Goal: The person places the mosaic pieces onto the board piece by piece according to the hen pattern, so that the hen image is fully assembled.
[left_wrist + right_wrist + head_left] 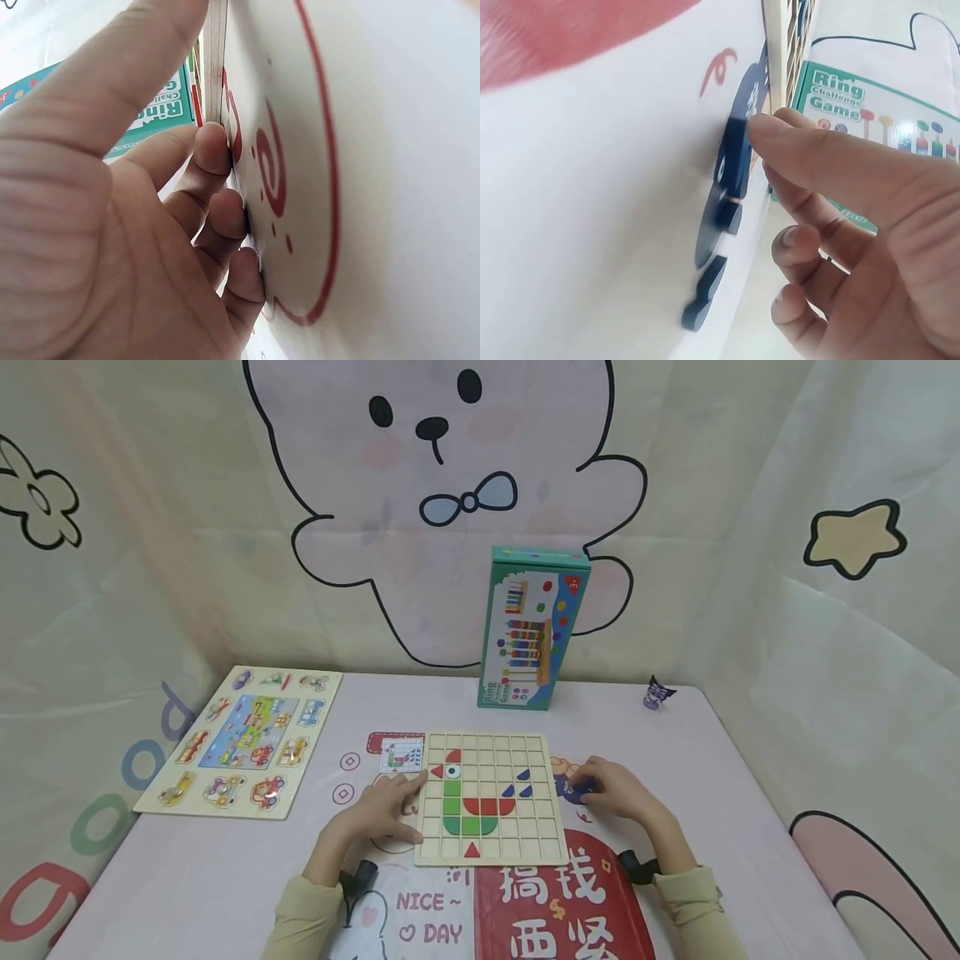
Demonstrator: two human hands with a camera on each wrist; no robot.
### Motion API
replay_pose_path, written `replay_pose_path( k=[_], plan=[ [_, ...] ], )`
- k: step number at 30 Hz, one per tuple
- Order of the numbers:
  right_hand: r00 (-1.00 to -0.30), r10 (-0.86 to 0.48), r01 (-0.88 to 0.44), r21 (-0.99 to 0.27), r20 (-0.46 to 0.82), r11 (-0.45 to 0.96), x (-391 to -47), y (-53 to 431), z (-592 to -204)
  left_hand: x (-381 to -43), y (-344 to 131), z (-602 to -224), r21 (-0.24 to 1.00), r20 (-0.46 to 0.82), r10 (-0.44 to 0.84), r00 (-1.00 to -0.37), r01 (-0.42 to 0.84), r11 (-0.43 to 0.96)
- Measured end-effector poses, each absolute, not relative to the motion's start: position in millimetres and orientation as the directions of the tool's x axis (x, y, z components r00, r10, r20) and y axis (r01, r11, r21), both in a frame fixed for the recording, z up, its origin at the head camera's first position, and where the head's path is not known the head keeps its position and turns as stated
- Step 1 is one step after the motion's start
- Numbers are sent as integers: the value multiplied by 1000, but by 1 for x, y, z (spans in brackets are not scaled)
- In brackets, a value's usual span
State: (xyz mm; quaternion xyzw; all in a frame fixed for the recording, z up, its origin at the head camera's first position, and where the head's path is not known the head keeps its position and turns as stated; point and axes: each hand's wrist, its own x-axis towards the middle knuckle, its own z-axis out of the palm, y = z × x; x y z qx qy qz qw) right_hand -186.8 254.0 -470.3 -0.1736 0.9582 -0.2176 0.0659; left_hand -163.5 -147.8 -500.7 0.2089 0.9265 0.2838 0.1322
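A pale wooden grid board (525, 852) lies on the table, set with red and green shapes and a white eye tile (452, 771) in a bird-like figure, plus small blue pieces (524, 774) at its right. Against the board's left edge, my left hand (382, 810) rests with thumb and index finger spread apart. Just right of the board, my right hand (618, 789) pinches at a dark blue block (737, 154) with thumb and index finger. Several more blue blocks (705, 292) lie beside it, over a dark blue print on the cloth.
A picture card (402, 753) lies by the board's upper left corner. Farther left is a vehicle puzzle board (168, 777). A green game box (534, 627) stands at the back, and a small purple figurine (657, 695) sits at the back right.
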Motion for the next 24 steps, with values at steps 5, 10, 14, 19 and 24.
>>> replay_pose_path(
  k=[5, 10, 14, 19, 24],
  plan=[
    [-938, -344, -295, -451, -29, 842, -187, 261, -474, -164, -147, -499, 576, -129, 456, -880, 308, 757],
    [-934, -356, -320, -452, 5, 833, -190, 265, -475, -164, -147, -500, 578, -133, 452, -882, 301, 759],
    [-930, -367, -329, -447, 2, 832, -191, 266, -473, -164, -147, -502, 584, -140, 444, -885, 288, 758],
    [-927, -374, -326, -427, -31, 844, -195, 264, -471, -164, -147, -502, 582, -141, 442, -886, 287, 761],
    [-923, -380, -324, -408, -63, 854, -198, 264, -470, -164, -147, -504, 586, -147, 433, -889, 275, 763]
  ],
)
